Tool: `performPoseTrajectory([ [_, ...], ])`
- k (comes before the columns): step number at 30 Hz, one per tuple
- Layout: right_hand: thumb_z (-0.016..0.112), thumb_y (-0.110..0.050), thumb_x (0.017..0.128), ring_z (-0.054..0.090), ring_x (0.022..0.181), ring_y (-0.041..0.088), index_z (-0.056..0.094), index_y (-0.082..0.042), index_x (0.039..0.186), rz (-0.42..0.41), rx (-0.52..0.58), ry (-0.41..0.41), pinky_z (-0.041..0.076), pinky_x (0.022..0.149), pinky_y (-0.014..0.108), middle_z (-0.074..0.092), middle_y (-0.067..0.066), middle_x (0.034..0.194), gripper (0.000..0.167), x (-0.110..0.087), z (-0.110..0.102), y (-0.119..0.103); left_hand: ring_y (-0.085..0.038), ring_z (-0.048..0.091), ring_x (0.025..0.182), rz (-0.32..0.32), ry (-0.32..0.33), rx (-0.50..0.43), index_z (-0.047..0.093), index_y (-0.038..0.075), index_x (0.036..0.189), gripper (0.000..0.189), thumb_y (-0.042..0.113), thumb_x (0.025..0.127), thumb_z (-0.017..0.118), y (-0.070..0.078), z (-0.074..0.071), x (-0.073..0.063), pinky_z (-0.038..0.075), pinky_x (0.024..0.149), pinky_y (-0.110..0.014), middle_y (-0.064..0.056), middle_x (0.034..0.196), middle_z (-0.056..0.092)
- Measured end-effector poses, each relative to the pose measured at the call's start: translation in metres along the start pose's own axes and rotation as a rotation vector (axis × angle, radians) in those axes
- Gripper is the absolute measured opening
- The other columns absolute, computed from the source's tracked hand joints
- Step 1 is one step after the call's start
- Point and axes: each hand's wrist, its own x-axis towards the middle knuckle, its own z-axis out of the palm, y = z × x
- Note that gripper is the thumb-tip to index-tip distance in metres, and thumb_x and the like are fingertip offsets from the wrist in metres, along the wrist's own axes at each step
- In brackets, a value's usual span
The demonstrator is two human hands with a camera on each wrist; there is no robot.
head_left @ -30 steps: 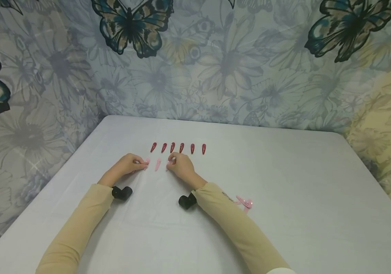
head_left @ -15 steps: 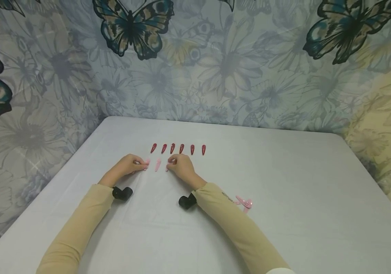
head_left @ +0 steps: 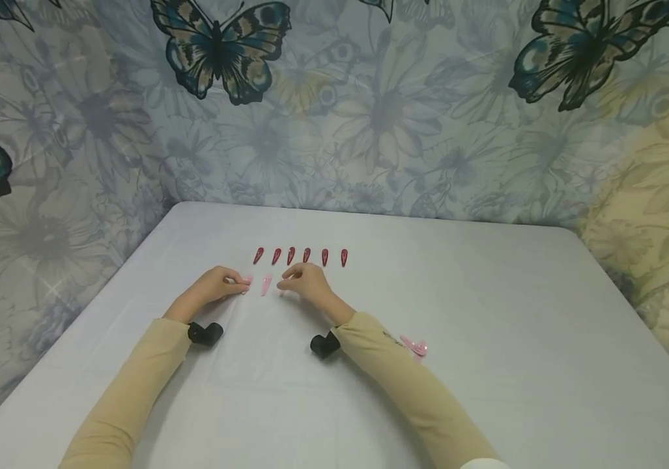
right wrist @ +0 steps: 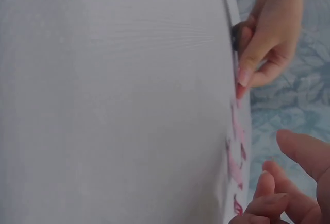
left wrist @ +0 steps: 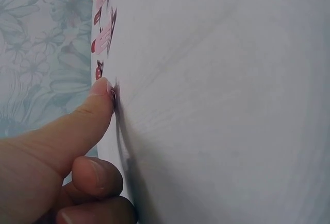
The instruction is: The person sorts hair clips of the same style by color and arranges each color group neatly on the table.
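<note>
In the head view my left hand (head_left: 215, 284) pinches a pink snap hair clip (head_left: 249, 279) at the left end of the nearer row. The left wrist view shows the thumb (left wrist: 95, 100) pressed on it, low at the cloth. A second pink clip (head_left: 266, 284) lies between my hands. My right hand (head_left: 309, 285) hovers over a third pink clip (head_left: 281, 292), partly hidden by the fingers. Seen from the right wrist, the thumb and fingers of the right hand (right wrist: 294, 188) stand apart, with nothing between them. Behind lies a row of red hair clips (head_left: 325, 258).
More pink clips (head_left: 416, 346) lie in a loose heap beside the right sleeve (head_left: 393, 365). Black wrist cameras (head_left: 206, 334) stick out from both cuffs. A white cloth covers the table (head_left: 486, 293), and a butterfly-patterned wall hanging (head_left: 381, 117) rises behind it.
The right thumb and fingers have parted from the third pink clip, which stays on the cloth. My left hand keeps its pinch. The whole head view has shifted slightly.
</note>
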Motion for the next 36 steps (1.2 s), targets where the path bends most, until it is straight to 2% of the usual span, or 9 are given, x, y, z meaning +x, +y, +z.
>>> performPoseTrajectory([
  [8,0.069,-0.019,0.09,0.061,0.095,0.02,0.074,-0.004,0.102,-0.054,-0.077,-0.044,0.047,0.079,0.025,0.071,0.011,0.105,0.019,-0.004,-0.025,-0.012,-0.008,0.035,0.048,0.017,-0.007,0.003,0.068,0.0,0.093,0.021,0.021,0.094,0.065,-0.003,0.0,0.002,0.034,0.054,-0.024,0.006,0.049,0.037],
  [11,0.067,-0.021,0.091,0.061,0.099,0.02,0.074,-0.006,0.105,-0.075,-0.084,-0.074,0.048,0.079,0.025,0.071,0.01,0.107,0.021,-0.011,-0.04,-0.016,-0.008,0.034,0.047,0.017,-0.014,0.005,0.068,0.0,0.093,0.022,0.022,0.094,0.065,-0.003,0.0,0.003,0.034,0.054,-0.025,0.006,0.049,0.037],
  [15,0.064,-0.022,0.093,0.058,0.097,0.022,0.072,-0.005,0.11,-0.088,-0.065,-0.124,0.045,0.073,0.022,0.07,0.011,0.108,0.025,-0.026,-0.066,-0.015,-0.009,0.034,0.047,0.011,-0.031,0.0,0.068,0.0,0.094,0.024,0.024,0.095,0.064,-0.003,0.0,0.004,0.034,0.054,-0.025,0.005,0.049,0.037],
  [21,0.06,-0.022,0.096,0.055,0.099,0.037,0.066,0.0,0.118,-0.039,-0.014,-0.184,0.047,0.078,0.034,0.068,0.015,0.112,0.031,-0.048,-0.102,0.004,-0.009,0.034,0.048,0.011,-0.046,-0.013,0.068,0.0,0.093,0.025,0.025,0.095,0.063,-0.004,-0.002,0.003,0.034,0.055,-0.025,0.005,0.049,0.038],
  [23,0.06,-0.022,0.096,0.054,0.097,0.036,0.065,0.0,0.119,-0.034,-0.016,-0.178,0.047,0.079,0.037,0.067,0.017,0.112,0.032,-0.054,-0.113,0.011,-0.009,0.033,0.048,0.014,-0.038,-0.011,0.069,0.001,0.092,0.026,0.026,0.096,0.063,-0.004,-0.003,0.002,0.034,0.055,-0.025,0.005,0.049,0.037],
  [30,0.059,-0.021,0.096,0.054,0.09,0.032,0.064,0.003,0.117,-0.037,-0.042,-0.152,0.047,0.076,0.035,0.065,0.024,0.111,0.032,-0.079,-0.141,0.035,-0.009,0.032,0.047,0.057,-0.038,-0.013,0.067,0.0,0.091,0.025,0.023,0.097,0.061,-0.006,-0.003,0.0,0.034,0.054,-0.025,0.006,0.048,0.036],
  [34,0.06,-0.017,0.095,0.057,0.083,0.029,0.066,0.004,0.112,-0.081,-0.097,-0.142,0.046,0.072,0.03,0.068,0.019,0.1,0.028,-0.092,-0.153,0.045,-0.01,0.034,0.049,0.057,-0.02,-0.016,0.068,-0.001,0.093,0.025,0.022,0.097,0.061,-0.006,-0.001,0.001,0.034,0.055,-0.026,0.004,0.051,0.039],
  [36,0.06,-0.016,0.095,0.059,0.08,0.026,0.067,0.003,0.109,-0.087,-0.135,-0.146,0.045,0.07,0.027,0.069,0.015,0.094,0.024,-0.098,-0.157,0.05,-0.012,0.039,0.056,0.06,-0.004,0.0,0.07,-0.002,0.094,0.026,0.023,0.096,0.062,-0.005,0.0,0.002,0.036,0.058,-0.026,0.001,0.059,0.047],
])
